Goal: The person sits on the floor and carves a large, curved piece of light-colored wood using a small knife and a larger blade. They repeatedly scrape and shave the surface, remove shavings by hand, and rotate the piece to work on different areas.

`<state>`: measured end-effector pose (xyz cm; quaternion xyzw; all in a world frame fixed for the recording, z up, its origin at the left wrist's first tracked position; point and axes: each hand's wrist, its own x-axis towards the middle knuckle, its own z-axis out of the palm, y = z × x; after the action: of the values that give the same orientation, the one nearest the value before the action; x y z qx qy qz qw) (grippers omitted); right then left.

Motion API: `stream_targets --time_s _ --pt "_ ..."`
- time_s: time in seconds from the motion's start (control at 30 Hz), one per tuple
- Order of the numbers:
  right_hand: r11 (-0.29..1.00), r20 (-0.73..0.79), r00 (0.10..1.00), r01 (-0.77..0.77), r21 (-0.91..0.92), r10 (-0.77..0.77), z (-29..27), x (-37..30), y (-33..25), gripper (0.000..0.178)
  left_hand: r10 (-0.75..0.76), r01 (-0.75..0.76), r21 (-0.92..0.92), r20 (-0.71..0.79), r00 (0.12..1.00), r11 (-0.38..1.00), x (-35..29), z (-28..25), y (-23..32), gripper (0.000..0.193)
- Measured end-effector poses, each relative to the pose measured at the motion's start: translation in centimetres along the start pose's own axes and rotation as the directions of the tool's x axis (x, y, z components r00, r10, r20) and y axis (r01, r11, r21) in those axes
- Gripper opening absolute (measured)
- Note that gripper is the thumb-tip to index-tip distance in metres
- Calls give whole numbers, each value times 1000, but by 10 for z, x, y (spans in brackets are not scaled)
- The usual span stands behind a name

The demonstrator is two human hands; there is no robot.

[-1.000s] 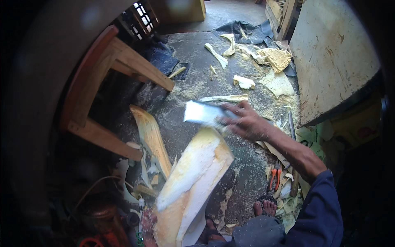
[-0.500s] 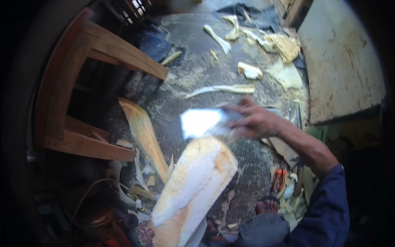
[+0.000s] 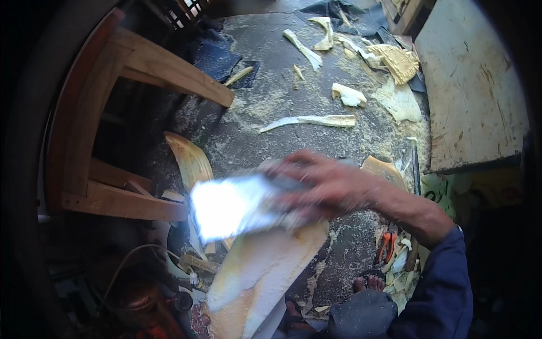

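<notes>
A long pale foam block (image 3: 265, 271), white with yellowish faces, rises at a slant from the lower edge. At its lower left end the fingertips of my left hand (image 3: 201, 320) are closed on its edge; the rest of that hand is hidden. My right hand (image 3: 324, 183), blurred by motion, grips a flat rectangular tool (image 3: 228, 208) with a bright, shiny face. That tool lies across the upper end of the block and covers it. Glare and blur hide the tool's exact kind. A curved yellowish foam piece (image 3: 189, 161) stands beyond it on the left.
A wooden furniture frame (image 3: 141, 203) stands on the left. Foam offcuts, such as a long strip (image 3: 310, 121), and crumbs litter the dark floor. Orange-handled pliers (image 3: 387, 247) lie near my foot (image 3: 370, 283). A stained pale panel (image 3: 474, 85) borders the right; a reddish vessel (image 3: 132, 299) is lower left.
My right hand and the shiny tool have moved left and nearer to me, over the block's upper end. The left hand stays at the lower end.
</notes>
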<state>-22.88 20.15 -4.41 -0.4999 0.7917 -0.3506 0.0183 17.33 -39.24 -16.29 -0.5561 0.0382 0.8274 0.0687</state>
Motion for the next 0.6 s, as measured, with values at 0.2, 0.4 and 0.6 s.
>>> stream_targets --time_s 0.2,0.4,0.6 --pt "942 40 947 -310 -127 317 6 -30 20 49 -10 8 25 45 999 1000 4 -2 4 48" --pt "994 22 994 107 31 -107 12 -19 9 60 -20 18 59 40 999 998 8 -5 4 46" --pt "972 -51 989 -144 -186 137 8 -40 12 56 -33 28 70 82 996 997 17 -6 10 45"
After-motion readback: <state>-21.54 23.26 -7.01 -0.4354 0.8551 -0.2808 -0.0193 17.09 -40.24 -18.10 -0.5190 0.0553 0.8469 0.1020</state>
